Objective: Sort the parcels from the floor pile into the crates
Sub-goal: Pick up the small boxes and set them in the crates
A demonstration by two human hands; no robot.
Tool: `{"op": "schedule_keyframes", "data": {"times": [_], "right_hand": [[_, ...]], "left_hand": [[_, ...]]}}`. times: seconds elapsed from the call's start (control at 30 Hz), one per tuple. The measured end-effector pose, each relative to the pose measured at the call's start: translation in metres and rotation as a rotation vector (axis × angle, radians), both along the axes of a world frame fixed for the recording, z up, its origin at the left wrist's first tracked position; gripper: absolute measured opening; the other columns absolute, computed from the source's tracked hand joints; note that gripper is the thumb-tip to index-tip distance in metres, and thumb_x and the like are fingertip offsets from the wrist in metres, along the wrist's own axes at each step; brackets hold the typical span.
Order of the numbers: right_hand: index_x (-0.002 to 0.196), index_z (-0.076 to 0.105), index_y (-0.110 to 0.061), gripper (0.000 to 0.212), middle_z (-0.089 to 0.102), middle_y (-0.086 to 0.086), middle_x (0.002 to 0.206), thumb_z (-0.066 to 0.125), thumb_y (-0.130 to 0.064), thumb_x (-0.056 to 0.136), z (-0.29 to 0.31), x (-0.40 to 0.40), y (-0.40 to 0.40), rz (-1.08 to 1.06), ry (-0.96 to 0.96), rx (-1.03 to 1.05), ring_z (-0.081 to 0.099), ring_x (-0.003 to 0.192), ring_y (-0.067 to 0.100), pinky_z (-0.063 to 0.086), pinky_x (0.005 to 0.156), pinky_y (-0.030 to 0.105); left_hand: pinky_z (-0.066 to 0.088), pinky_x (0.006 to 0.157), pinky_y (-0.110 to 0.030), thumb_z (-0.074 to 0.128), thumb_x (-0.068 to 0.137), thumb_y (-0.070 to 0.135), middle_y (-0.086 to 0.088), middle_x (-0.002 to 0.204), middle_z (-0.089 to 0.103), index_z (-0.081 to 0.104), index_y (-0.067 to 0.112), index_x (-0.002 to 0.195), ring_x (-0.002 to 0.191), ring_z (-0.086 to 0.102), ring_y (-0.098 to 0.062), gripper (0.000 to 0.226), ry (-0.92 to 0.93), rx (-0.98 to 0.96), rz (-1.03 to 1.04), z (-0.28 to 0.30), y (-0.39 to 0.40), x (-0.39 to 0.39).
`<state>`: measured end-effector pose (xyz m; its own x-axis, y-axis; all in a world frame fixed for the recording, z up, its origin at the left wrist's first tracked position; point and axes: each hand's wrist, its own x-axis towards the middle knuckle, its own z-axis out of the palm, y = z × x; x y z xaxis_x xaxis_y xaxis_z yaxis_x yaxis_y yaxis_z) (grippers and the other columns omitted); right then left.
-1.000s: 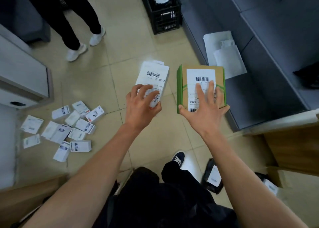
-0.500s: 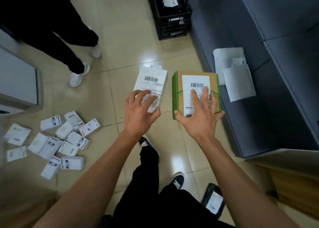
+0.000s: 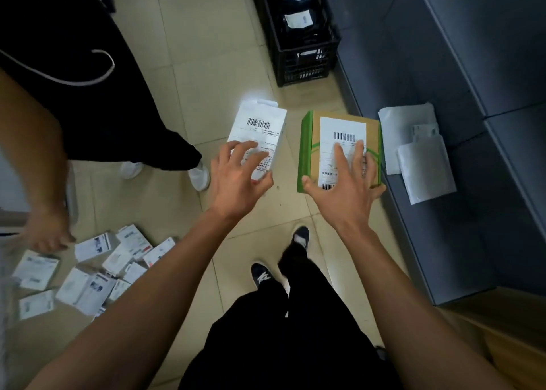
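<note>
My left hand [image 3: 237,176] grips a white parcel [image 3: 260,131] with a barcode label, fingers curled over its near end. My right hand [image 3: 344,182] holds a brown cardboard box with green edges [image 3: 339,126], fingers spread over its white label and thumb at its near left corner. Both parcels hang above the tiled floor. A black crate [image 3: 301,61] with black bagged parcels inside stands ahead on the floor. A pile of several white parcels [image 3: 88,268] lies on the floor at the lower left.
Another person in black clothes and white shoes [image 3: 199,174] stands at the left, an arm and hand [image 3: 47,230] reaching down over the pile. A grey sofa [image 3: 443,64] on the right carries white mailers [image 3: 419,150]. My own feet [image 3: 280,259] are below.
I have stepped forward, so the crate and sofa are closer. The other person has moved in at the left and lowered a hand to the pile. Both parcels stay in my hands.
</note>
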<state>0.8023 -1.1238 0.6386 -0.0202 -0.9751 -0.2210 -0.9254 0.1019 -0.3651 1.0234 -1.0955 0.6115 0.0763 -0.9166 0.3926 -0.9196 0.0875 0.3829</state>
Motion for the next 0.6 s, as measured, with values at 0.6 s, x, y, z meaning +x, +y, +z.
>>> {"op": "schedule_keyframes", "data": {"times": [0.6], "right_hand": [[0.158,0.022,-0.036,0.099,-0.007,-0.005,0.170,0.058,-0.075,0.075,-0.004,0.028,-0.276,-0.022,-0.018,0.010,-0.002,0.154,0.025,0.008,0.110,0.077]], "left_hand": [[0.048,0.078,-0.046,0.068,0.085,0.041,-0.003,0.129,0.064,0.072,0.019,0.114,0.118,0.052,-0.033,0.036,-0.065,0.098,-0.044,0.006,-0.278,0.034]]}}
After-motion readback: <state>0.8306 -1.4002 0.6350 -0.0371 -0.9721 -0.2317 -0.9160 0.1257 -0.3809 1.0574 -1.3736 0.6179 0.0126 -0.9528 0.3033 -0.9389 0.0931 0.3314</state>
